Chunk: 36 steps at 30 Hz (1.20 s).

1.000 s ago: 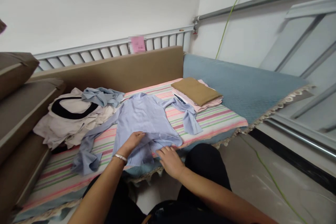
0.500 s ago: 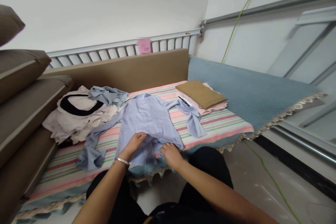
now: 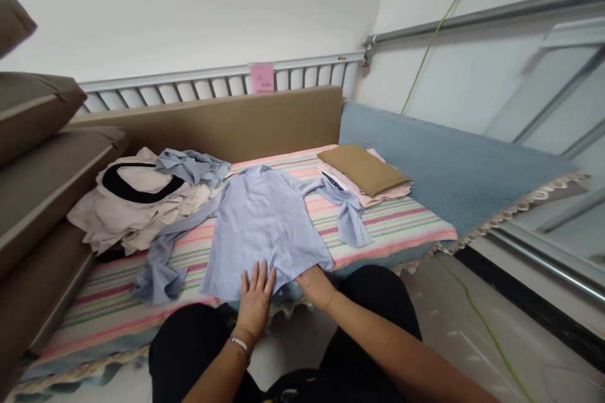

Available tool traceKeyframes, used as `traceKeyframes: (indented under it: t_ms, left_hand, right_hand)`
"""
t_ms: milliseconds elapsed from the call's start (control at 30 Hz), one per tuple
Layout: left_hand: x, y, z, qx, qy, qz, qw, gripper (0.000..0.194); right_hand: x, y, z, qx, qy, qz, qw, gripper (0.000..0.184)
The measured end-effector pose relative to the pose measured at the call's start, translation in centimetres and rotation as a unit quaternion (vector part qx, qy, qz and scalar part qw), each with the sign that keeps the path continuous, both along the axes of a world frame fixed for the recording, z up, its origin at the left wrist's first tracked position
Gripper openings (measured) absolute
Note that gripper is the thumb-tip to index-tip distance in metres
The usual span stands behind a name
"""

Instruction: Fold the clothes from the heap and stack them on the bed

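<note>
A light blue ribbed long-sleeved shirt [image 3: 265, 220] lies spread out in front of me, its collar away from me and both sleeves out to the sides. My left hand [image 3: 256, 301] rests flat on the cloth near the bottom hem, fingers spread. At the hem's right part, my right hand [image 3: 316, 286] reaches under the fabric, and its fingers are hidden there. A striped sheet [image 3: 401, 227] lies beneath the shirt.
Crumpled pale clothes [image 3: 137, 201] and a blue garment [image 3: 193, 167] are heaped on the left beside stacked brown cushions [image 3: 57, 164]. Folded clothes with a brown piece [image 3: 363, 170] on top lie at the right. A brown backrest board [image 3: 227, 129] stands behind.
My left hand has let go of the lifted hem and now lies flat on the shirt. The hem has come down toward me, covering my right fingers.
</note>
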<state>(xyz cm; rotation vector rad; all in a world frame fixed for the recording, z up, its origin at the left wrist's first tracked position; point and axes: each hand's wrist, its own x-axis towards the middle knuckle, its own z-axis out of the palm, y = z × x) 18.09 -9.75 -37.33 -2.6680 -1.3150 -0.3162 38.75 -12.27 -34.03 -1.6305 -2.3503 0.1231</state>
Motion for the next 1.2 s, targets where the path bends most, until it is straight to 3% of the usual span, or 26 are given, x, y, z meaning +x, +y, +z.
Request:
traceKeyframes:
  t_ms: [67, 233, 333, 400, 533, 633, 733, 967, 1200]
  left_hand:
    - [0.1, 0.5, 0.4, -0.018, -0.02, 0.003, 1.0, 0.065]
    - [0.0, 1.7, 3.7, -0.108, -0.07, 0.007, 0.992, 0.045]
    - [-0.4, 1.7, 4.6, -0.122, -0.061, -0.008, 0.991, 0.04]
    - [-0.5, 1.2, 4.2, -0.102, -0.04, -0.024, 0.994, 0.048]
    - [-0.5, -0.1, 1.8, -0.019, 0.005, -0.026, 0.999, 0.075]
    - [-0.3, 0.1, 0.1, 0.027, 0.015, -0.009, 0.999, 0.074]
    - [-0.2, 0.9, -0.2, 0.023, -0.001, -0.005, 1.0, 0.071]
    - [-1.0, 1.6, 2.8, -0.101, -0.094, -0.035, 0.99, 0.057]
    - [-1.1, 3.0, 5.2, -0.202, -0.165, -0.004, 0.965, 0.044]
  right_hand:
    - [-0.1, 0.2, 0.5, -0.007, -0.001, -0.011, 1.0, 0.031]
    - [-0.6, -0.1, 1.8, -0.019, -0.02, -0.035, 0.999, 0.026]
    - [-0.8, -0.4, 2.0, -0.018, -0.027, -0.042, 0.999, 0.025]
    - [-1.0, -0.7, 1.9, -0.02, -0.032, -0.044, 0.998, 0.024]
    - [-1.1, -1.2, 1.7, -0.006, -0.008, -0.05, 0.999, 0.021]
    - [-1.3, -1.4, 1.9, -0.005, 0.037, -0.05, 0.998, 0.02]
    - [-1.7, -1.4, 2.4, -0.016, 0.089, -0.039, 0.995, 0.02]
    - [-3.0, -1.5, 2.5, -0.017, 0.121, -0.029, 0.992, 0.017]
    - [-2.9, -1.7, 1.7, -0.026, 0.073, -0.028, 0.997, 0.019]
